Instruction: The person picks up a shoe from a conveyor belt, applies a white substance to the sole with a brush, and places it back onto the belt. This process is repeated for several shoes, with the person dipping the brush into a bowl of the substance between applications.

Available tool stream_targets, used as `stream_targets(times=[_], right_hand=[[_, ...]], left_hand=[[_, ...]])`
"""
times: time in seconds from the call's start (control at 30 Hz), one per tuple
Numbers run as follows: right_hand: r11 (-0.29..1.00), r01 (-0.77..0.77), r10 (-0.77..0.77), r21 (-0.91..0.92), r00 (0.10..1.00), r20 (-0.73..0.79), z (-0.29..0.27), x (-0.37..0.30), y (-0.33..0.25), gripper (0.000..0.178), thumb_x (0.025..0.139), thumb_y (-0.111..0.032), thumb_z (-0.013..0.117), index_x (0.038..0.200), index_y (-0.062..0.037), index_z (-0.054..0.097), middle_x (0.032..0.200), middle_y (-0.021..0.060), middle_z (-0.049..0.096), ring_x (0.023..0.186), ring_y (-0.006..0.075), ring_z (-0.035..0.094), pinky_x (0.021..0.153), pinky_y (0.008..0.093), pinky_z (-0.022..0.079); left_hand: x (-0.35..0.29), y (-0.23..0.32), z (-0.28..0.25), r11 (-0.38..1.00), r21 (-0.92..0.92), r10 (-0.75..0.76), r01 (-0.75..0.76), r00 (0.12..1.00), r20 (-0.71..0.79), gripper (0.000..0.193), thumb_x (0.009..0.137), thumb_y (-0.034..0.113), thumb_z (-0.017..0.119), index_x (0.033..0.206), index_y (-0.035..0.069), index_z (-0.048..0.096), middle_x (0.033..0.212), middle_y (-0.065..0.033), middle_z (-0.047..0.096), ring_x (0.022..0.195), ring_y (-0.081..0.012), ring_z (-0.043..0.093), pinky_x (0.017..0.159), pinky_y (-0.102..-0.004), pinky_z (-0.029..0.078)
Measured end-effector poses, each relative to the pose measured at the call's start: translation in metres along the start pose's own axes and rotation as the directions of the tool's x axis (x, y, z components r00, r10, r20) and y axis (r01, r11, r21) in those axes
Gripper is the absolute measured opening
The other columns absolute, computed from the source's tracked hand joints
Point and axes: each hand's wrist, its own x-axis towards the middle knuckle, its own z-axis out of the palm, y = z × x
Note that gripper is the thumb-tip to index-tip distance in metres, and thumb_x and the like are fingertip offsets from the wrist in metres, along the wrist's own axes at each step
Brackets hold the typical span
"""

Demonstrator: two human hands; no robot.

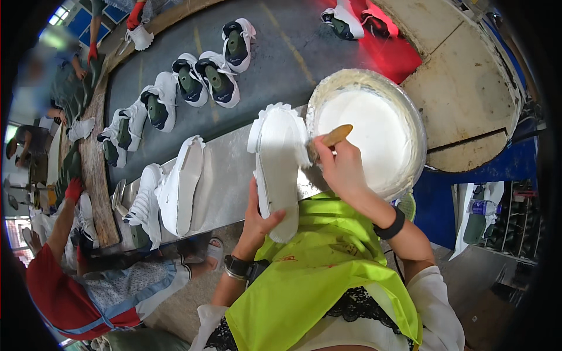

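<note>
My left hand (255, 221) grips a white shoe (278, 158) near its heel, with fingers along one side and the thumb across it. The shoe's pale underside faces up, and a ragged, frilled white edge runs round its toe. In my right hand (342, 169) is a brush with a wooden handle (338, 134), pinched between thumb and fingers. Its bristles (314, 153) are at the shoe's right edge, by the forefoot. Just right of the brush stands a large round metal basin (414, 131) holding thick white liquid (369, 137), its inner wall crusted with residue.
On the metal ledge (225, 169) to the left lie another white shoe (180, 190) on its side and a laced shoe (147, 205). Several white shoes with green insoles stand on the dark belt (275, 52). A co-worker in red (70, 292) works at the left.
</note>
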Motion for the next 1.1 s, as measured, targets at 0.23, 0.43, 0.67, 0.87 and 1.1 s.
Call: stream_targets(times=[0.23,0.43,0.67,0.87,1.1], right_hand=[[0.983,0.094,-0.08,0.16,0.993,-0.09,0.013,0.024,-0.018,0.03,0.092,-0.02,0.056,0.086,0.0084,0.061,0.07,0.0249,0.061,0.066,0.039,0.063,0.059,0.0401,0.048],[0.991,0.034,-0.04,0.127,0.998,0.047,0.011,0.013,-0.036,0.027,0.095,-0.016,0.058,0.101,0.0098,0.061,0.087,0.0102,0.067,0.072,0.0135,0.064,0.061,0.026,0.053],[0.978,0.209,-0.209,0.004,0.977,-0.039,0.014,0.056,-0.032,0.027,0.091,-0.018,0.059,0.094,0.0089,0.062,0.075,0.0194,0.065,0.068,0.0269,0.065,0.064,0.0351,0.05],[0.993,0.073,-0.05,-0.095,0.973,0.224,0.01,0.045,-0.055,0.031,0.087,-0.02,0.06,0.083,0.0106,0.061,0.074,0.0279,0.062,0.072,0.0413,0.064,0.066,0.0432,0.049],[0.837,0.366,-0.344,-0.407,0.93,0.128,0.018,0.075,-0.06,0.026,0.089,-0.016,0.061,0.082,0.0085,0.059,0.069,0.0264,0.06,0.065,0.0412,0.061,0.061,0.0454,0.046]], left_hand=[[0.001,-0.007,0.012,0.998,0.062,0.025,-0.022,0.998,-0.05,0.107,0.075,0.022,0.076,0.15,-0.001,0.003,0.146,-0.0209,0.032,0.132,-0.0262,0.038,0.108,-0.036,0.032],[0.007,-0.043,0.016,0.928,0.347,0.203,-0.136,0.965,-0.164,0.114,0.07,0.025,0.078,0.148,-0.006,0.0,0.143,-0.0272,0.028,0.132,-0.0348,0.033,0.11,-0.0411,0.028],[0.008,-0.043,0.024,0.881,0.406,0.341,-0.242,0.921,-0.191,0.112,0.068,0.025,0.078,0.146,-0.009,0.005,0.135,-0.0305,0.033,0.122,-0.041,0.037,0.106,-0.047,0.031],[0.003,-0.041,0.027,0.84,0.531,0.262,-0.111,0.94,-0.218,0.115,0.068,0.028,0.078,0.147,-0.009,0.002,0.138,-0.0312,0.031,0.128,-0.0407,0.033,0.109,-0.0453,0.028],[0.005,-0.05,0.028,0.804,0.579,0.311,-0.134,0.925,-0.217,0.114,0.067,0.028,0.078,0.147,-0.007,0.005,0.129,-0.0306,0.034,0.119,-0.0425,0.037,0.105,-0.0486,0.03]])
